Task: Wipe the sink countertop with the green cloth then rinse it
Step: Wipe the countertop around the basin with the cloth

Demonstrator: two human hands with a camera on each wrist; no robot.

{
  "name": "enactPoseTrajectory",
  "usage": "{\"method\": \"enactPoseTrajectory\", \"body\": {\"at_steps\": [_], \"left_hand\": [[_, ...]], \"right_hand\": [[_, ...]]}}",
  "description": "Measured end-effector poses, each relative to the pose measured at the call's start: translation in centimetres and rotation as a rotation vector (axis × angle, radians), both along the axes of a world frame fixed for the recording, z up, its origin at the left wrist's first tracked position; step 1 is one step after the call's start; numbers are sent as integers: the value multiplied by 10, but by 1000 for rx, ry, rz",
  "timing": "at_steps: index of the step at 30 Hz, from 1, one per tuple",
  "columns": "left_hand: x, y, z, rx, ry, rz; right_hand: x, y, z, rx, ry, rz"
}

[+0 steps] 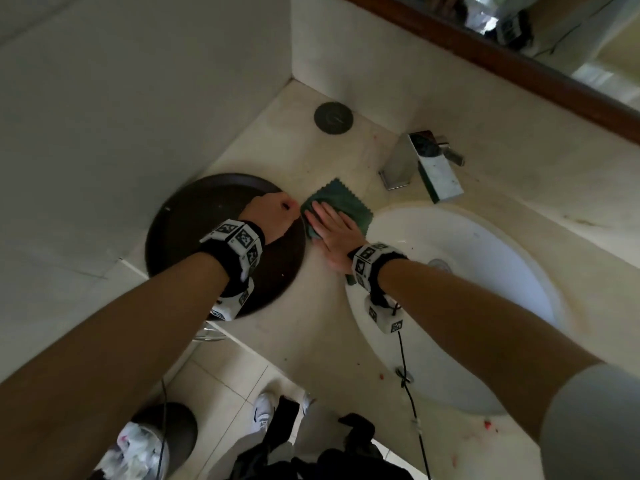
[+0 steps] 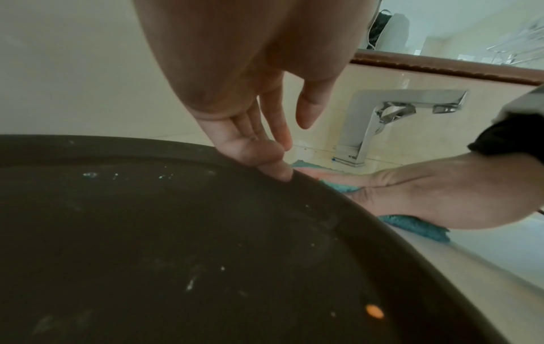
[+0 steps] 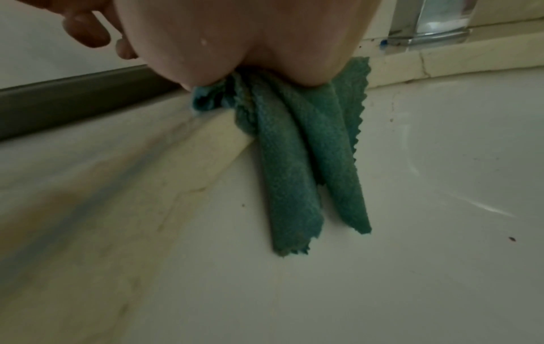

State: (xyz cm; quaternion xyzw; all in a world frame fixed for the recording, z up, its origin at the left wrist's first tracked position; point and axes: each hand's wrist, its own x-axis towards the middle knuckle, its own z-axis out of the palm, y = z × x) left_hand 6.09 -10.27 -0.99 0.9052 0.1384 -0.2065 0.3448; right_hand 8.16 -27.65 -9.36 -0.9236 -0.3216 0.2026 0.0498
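The green cloth (image 1: 343,199) lies on the beige countertop (image 1: 311,313) between a round dark tray (image 1: 194,220) and the white sink (image 1: 485,265). My right hand (image 1: 325,220) lies flat on the cloth with straight fingers and presses it down. In the right wrist view the cloth (image 3: 288,163) bunches under my palm (image 3: 250,35), and its loose end hangs over the sink's edge. My left hand (image 1: 289,206) is at the tray's right rim. In the left wrist view its fingers (image 2: 276,149) point down past the rim (image 2: 324,186), the little finger touches it, and the thumb is apart.
A square chrome faucet (image 1: 426,168) stands behind the sink. A round dark cap (image 1: 333,117) sits in the counter's back corner. A wood-framed mirror (image 1: 519,60) runs along the back wall. Red specks (image 1: 488,426) mark the front right counter. A waste bin (image 1: 162,441) stands on the floor.
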Motion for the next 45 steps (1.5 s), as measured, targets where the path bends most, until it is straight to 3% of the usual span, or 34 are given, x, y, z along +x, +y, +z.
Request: {"method": "enactPoseTrajectory", "body": {"at_steps": [7, 23, 36, 45], "left_hand": [[-20, 5, 0, 16, 3, -21], [-93, -11, 5, 25, -70, -219], [-113, -80, -4, -85, -47, -414], [-115, -125, -9, -66, -35, -521]], "right_hand": [[-32, 4, 3, -24, 0, -51], [-182, -27, 3, -74, -28, -214], [-258, -56, 8, 0, 30, -555], [-291, -101, 7, -44, 7, -640]]}}
